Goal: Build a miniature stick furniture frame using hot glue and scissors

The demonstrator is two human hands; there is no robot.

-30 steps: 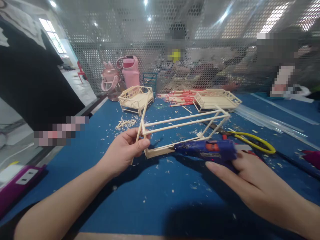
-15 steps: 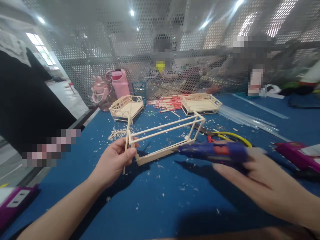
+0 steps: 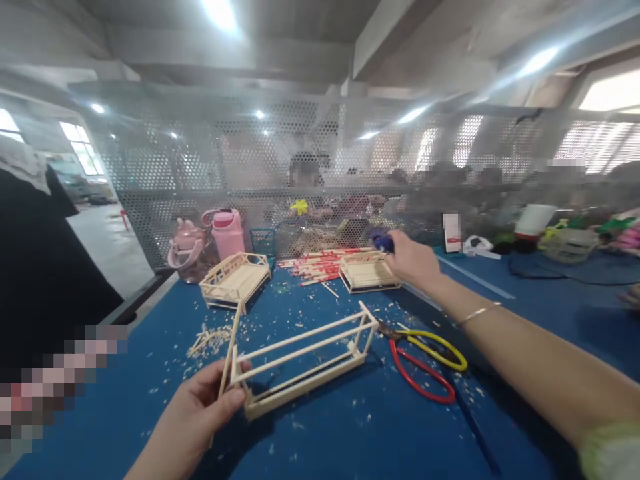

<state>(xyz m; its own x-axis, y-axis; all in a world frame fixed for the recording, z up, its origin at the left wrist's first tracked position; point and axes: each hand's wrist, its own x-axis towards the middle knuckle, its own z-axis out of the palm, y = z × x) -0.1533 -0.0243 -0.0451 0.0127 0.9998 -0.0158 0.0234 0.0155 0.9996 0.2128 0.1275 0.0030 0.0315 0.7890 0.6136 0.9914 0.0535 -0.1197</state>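
My left hand [image 3: 200,413] pinches the near left corner of a box-shaped frame of thin wooden sticks [image 3: 305,357], which rests on the blue table [image 3: 350,440]. My right hand [image 3: 413,261] is stretched far forward and closed on the blue glue gun [image 3: 381,240], of which only a part shows, above a finished stick tray [image 3: 367,272]. A thin bracelet [image 3: 477,312] sits on my right wrist.
Scissors with red and yellow handles [image 3: 425,360] lie right of the frame. A second stick model [image 3: 235,280], red-tipped sticks [image 3: 320,263], a pink bottle [image 3: 227,233] and a pink jug [image 3: 186,243] stand by the perforated screen [image 3: 280,187]. Wood chips litter the table. People sit behind the screen.
My right hand has carried the glue gun away from the frame to the far side of the table. The camera has tilted upward. My left hand still holds the frame.
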